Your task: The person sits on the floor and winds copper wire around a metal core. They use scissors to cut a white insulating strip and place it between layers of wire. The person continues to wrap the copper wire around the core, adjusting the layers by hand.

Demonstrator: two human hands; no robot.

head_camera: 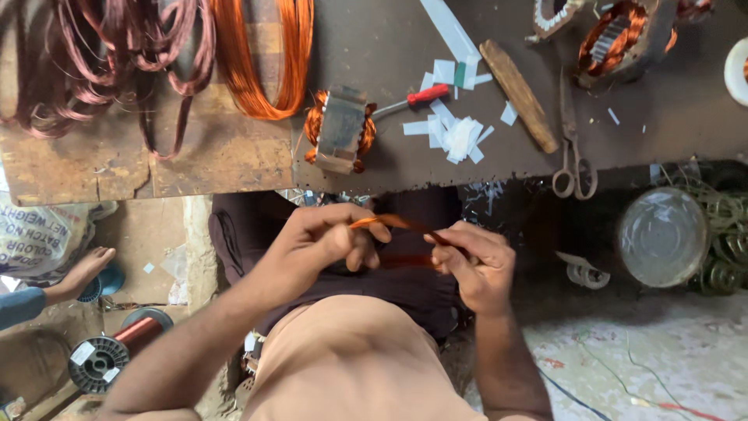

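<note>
The left hand (323,238) and the right hand (475,265) are both closed on one small bundle of copper wire (397,224). Each hand pinches one end between thumb and fingers, so the bundle stays stretched and nearly flat between them, above the lap and just in front of the bench (234,156) edge. Held this way, the strands probably stay together and do not spread.

On the bench, directly ahead of the hands, stands a stator (340,129) with copper windings showing at both sides; it is near enough to reach without leaning. Just beside it lies a screwdriver (413,99) with a red handle, then a heap of white paper strips (456,132), a wooden stick (518,95) and scissors (574,156), all close together to the right. Large coils (261,62) of orange and reddish wire lie farther left on the bench. A wire spool (105,355) rests on the floor at the left.
</note>
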